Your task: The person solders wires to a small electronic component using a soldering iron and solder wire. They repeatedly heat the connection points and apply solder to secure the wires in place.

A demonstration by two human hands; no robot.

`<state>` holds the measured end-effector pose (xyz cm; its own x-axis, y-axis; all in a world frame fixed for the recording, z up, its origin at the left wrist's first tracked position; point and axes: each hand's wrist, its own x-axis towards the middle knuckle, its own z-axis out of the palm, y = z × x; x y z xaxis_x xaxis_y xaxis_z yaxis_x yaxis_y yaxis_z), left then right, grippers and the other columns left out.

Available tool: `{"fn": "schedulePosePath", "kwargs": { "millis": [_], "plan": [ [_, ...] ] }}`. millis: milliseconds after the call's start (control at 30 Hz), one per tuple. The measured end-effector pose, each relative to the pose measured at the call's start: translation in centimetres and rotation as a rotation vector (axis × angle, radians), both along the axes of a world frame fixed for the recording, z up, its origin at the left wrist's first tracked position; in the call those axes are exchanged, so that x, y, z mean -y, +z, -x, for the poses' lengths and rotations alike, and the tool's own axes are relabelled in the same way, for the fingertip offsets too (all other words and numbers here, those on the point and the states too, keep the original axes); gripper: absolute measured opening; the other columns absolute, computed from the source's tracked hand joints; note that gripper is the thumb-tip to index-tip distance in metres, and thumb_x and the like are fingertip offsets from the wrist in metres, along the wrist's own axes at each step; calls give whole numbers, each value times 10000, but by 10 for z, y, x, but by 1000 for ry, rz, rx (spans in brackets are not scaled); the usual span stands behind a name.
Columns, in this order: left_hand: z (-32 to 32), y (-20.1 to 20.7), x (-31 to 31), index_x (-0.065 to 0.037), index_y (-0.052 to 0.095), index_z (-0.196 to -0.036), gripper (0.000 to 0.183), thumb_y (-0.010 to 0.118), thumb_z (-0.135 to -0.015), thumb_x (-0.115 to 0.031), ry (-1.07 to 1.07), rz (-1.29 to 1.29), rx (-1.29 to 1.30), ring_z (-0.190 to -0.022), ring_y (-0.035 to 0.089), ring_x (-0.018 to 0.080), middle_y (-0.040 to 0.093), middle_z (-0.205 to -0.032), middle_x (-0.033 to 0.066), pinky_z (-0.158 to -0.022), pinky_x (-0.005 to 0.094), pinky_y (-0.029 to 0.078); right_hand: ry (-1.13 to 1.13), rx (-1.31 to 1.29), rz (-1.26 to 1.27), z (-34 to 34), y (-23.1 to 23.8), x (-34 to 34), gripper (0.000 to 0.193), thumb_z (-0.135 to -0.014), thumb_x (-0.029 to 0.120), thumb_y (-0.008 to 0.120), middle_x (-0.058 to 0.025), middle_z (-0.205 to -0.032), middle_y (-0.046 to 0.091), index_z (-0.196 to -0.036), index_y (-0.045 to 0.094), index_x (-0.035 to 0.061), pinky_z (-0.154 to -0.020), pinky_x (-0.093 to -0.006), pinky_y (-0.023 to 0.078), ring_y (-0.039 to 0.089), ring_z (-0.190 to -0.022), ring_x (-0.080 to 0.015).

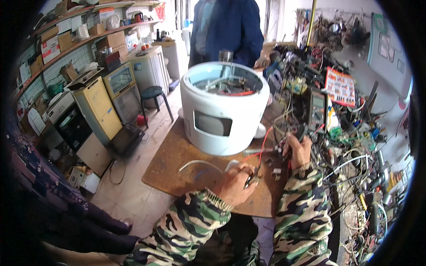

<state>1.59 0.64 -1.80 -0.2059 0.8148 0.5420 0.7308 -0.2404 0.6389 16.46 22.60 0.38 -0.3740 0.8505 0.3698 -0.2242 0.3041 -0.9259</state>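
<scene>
A white, round appliance housing (222, 128) stands on the brown wooden tabletop (166, 155), with a rectangular opening in its side and wires inside its open top. In front of it, my left hand (236, 184) is closed around a small dark tool whose kind I cannot make out. A red wire (265, 144) runs up from beside this hand toward my right hand. Farther right, my right hand (298, 150) is closed by the edge of the clutter; a dark object shows at its fingers, too unclear to name. A pale wire (199, 162) curves on the tabletop left of my left hand.
Tangled parts and cables (350, 155) crowd the right side, with a multimeter (317, 108) among them. Across the table stands a person in a dark blue jacket (226, 31); another person's legs (102, 221) are at left. A stool (152, 93) and old appliances (97, 104) stand beyond.
</scene>
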Motion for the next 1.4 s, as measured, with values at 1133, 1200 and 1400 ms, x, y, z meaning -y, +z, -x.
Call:
{"fn": "schedulePosePath", "kwargs": {
  "millis": [1133,1200,1400],
  "plan": [
    [1,11,6,9,644,-976,293,769,-846,-222,23,74,-37,-879,638,374,623,-973,169,-768,464,518,105,-65,68,6,5,5,142,-959,130,692,-34,-620,552,-914,620,16,-430,-290,447,531,-486,-134],
    [1,10,7,8,646,-998,309,773,-848,-231,26,59,-57,-914,644,370,630,-999,165,-783,459,523,93,-55,68,7,5,7,156,-960,146,701,-34,-646,561,-920,618,20,-440,-293,454,539,-505,-132],
    [0,4,3,14,659,-1020,304,779,-845,-202,7,32,-21,-960,646,370,630,-1035,160,-824,460,530,74,-61,28,5,5,6,184,-945,152,715,-54,-615,579,-900,640,-9,-432,-315,445,541,-472,-147]
  ]
}}
